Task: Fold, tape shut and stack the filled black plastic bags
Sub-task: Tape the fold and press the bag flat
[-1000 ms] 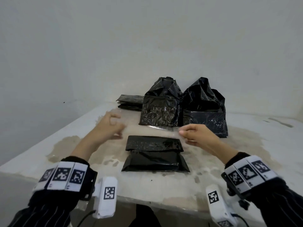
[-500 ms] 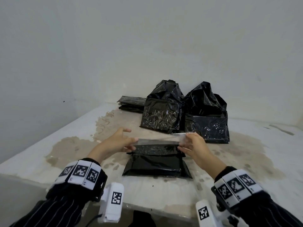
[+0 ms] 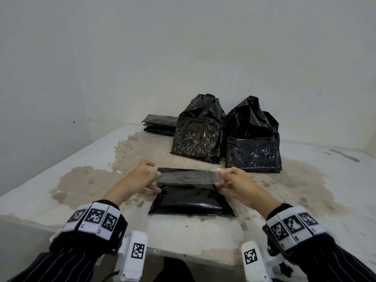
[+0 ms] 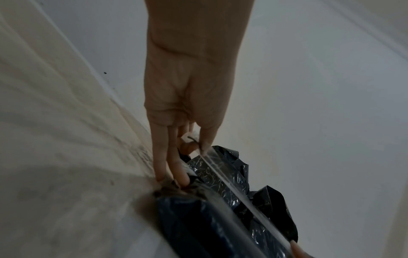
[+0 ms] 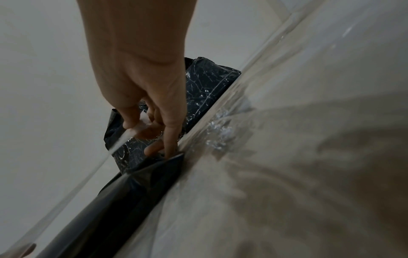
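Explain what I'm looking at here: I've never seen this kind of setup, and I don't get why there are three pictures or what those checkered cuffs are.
No machine here: a person works with bare hands. The head view looks down from a worn camera; the other two come from cameras strapped at each wrist, beside the patterned marker cuffs. The left hand and right hand each pinch one end of a clear tape strip, stretched above a folded black bag on the stained table. Their lower fingers reach down to the bag's ends. Behind stand two upright filled bags, and a flat stack of bags lies at the back left.
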